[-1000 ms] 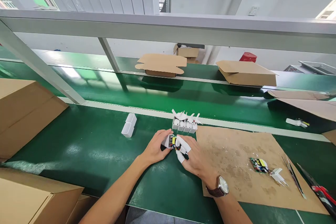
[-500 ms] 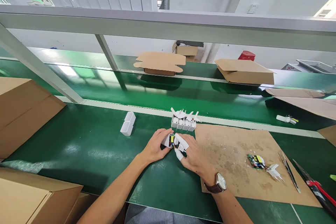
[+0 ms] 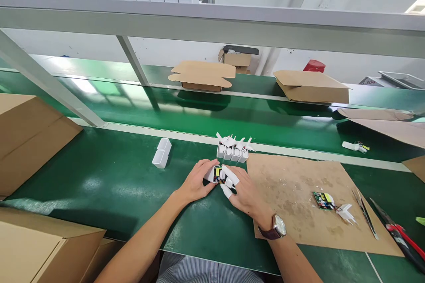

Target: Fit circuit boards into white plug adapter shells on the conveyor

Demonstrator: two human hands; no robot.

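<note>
My left hand [image 3: 195, 184] is closed around a small white plastic housing [image 3: 209, 175]. A circuit board [image 3: 218, 173] with a yellow-wrapped part shows at the housing's open end. My right hand [image 3: 245, 194], with white covers on its thumb and a finger, pinches the board's other end and a white piece beside it. How far the board sits inside the housing I cannot tell. Just beyond my hands stands a row of several white housings [image 3: 231, 154] with white plug pieces on top. Two empty white housings [image 3: 161, 153] lie to the left.
On a brown cardboard sheet [image 3: 285, 216] at right lie another circuit board [image 3: 323, 200] wired to a white plug [image 3: 346, 213] and tweezers [image 3: 365, 214]. Red-and-black pliers [image 3: 398, 232] lie alongside. Cardboard boxes [image 3: 36, 141] stand at left. A white-cased board [image 3: 355, 146] rests on the green belt [image 3: 186, 117].
The white-cased board on the belt has shifted to the left. My view has tipped down slightly. Both hands keep nearly the same hold on the housing and board.
</note>
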